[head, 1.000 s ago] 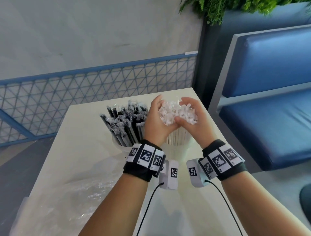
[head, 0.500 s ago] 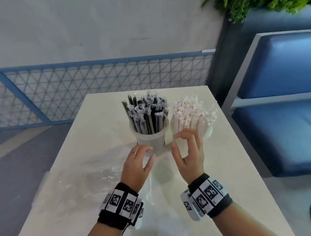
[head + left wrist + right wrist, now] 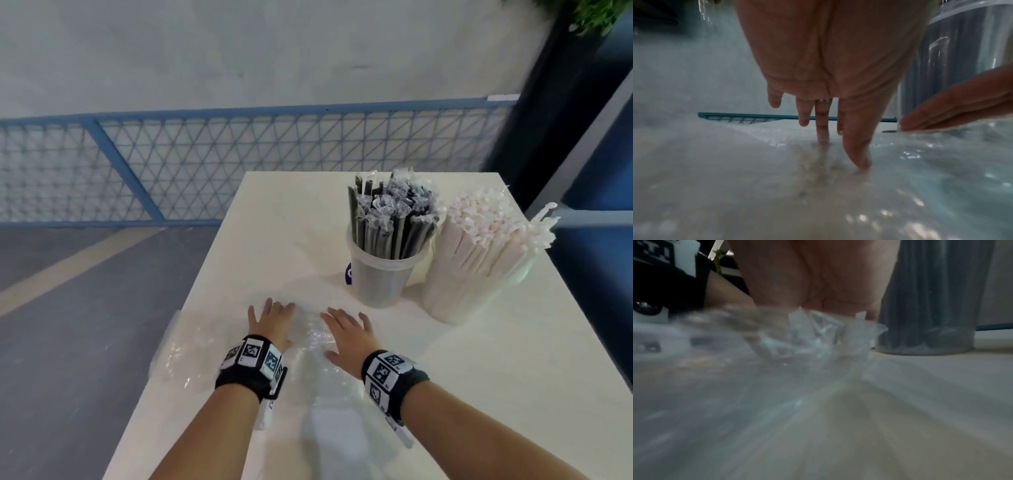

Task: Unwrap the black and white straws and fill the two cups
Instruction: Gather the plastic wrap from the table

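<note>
Two clear cups stand at the table's far right. The left cup [image 3: 380,277] holds the black straws [image 3: 390,219]; the right cup [image 3: 459,294] holds the white straws [image 3: 486,233]. Clear plastic wrapping [image 3: 308,332] lies flat and crinkled on the near part of the table. My left hand [image 3: 270,322] and right hand [image 3: 346,334] both rest palm-down on that wrapping with fingers straight and spread, holding nothing. In the left wrist view the left fingers [image 3: 857,146] touch the film, with the black-straw cup [image 3: 953,65] at right. The right wrist view shows crumpled film [image 3: 818,337] under my palm.
The cream table [image 3: 513,359] ends at a left edge with grey floor beyond. A blue mesh railing [image 3: 239,164] runs behind it. A blue bench [image 3: 603,240] and a dark post [image 3: 548,102] stand at the right.
Both hands left the white straws in their cup, drew back toward me and came down flat on the plastic wrapping. My head view has shifted left.
</note>
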